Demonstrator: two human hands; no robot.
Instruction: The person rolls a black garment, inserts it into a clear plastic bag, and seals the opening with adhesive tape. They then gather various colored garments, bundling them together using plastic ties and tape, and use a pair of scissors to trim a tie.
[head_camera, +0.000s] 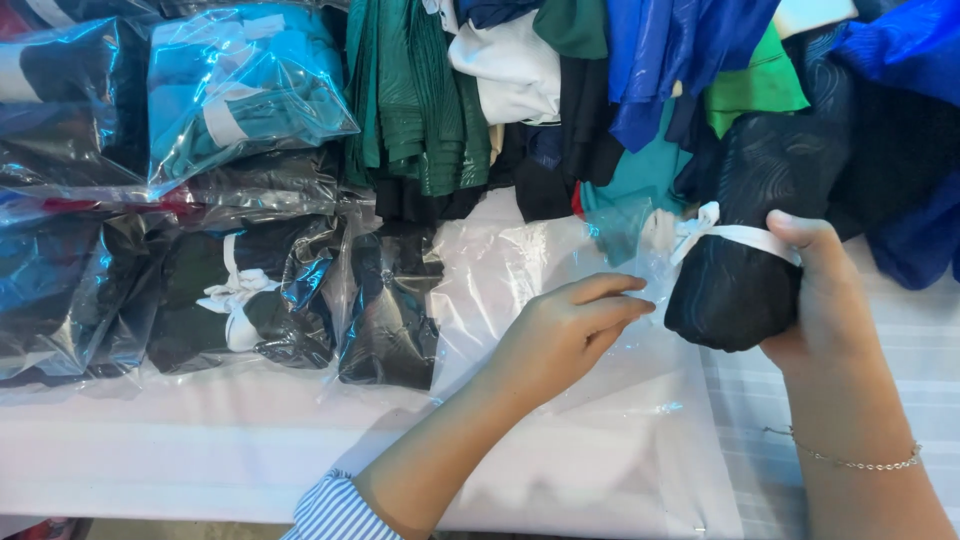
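Note:
My right hand (822, 295) grips a rolled black fabric bundle (745, 225) tied with a white ribbon (735, 234), holding its lower end just above the table. My left hand (565, 335) pinches the open edge of a clear plastic bag (560, 420) that lies flat on the white table, right beside the bundle's end. The bag's mouth is lifted a little towards the bundle.
Several bagged dark garments (240, 295) lie in rows at the left, with a teal bagged one (245, 90) behind them. Loose green, white, black and blue fabrics (560, 90) are piled along the back. The white table edge (160, 470) runs along the near side.

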